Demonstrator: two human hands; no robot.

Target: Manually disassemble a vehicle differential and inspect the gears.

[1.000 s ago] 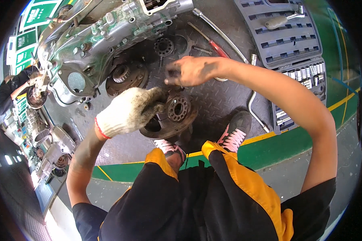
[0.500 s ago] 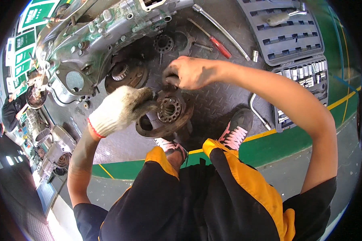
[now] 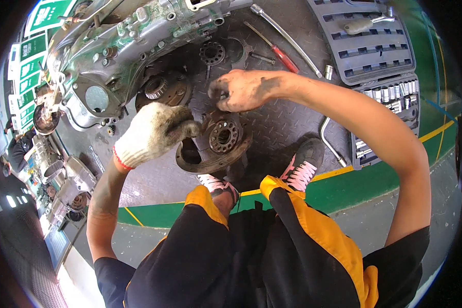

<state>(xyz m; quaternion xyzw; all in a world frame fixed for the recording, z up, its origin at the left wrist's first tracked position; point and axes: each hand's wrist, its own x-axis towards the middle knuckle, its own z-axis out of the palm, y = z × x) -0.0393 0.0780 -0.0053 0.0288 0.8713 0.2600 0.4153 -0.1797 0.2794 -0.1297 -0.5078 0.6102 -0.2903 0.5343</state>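
A dark, greasy metal housing (image 3: 209,166) stands on the textured metal plate in front of my shoes. Set in its upper face is a round ring with several holes (image 3: 224,136). My left hand (image 3: 156,129), in a white knitted glove with a red cuff, is closed at the housing's upper left edge; whatever its fingers hold is hidden. Bare and smudged with grease, my right hand (image 3: 241,90) hovers just above the housing's far side. Its fingers are curled in, and I cannot make out anything between them.
A large grey-green gear casing (image 3: 123,56) fills the far left, beside a dark flange with a bearing (image 3: 156,88). Another holed ring (image 3: 211,53), a bolt (image 3: 263,59), a red-handled screwdriver (image 3: 285,59) and a long bar (image 3: 287,38) lie beyond. The socket set case (image 3: 367,64) lies open at right.
The holed ring and housing have shifted slightly right. My left glove's fingertips have risen away from the ring, and my right hand has moved a little, its fingers still curled.
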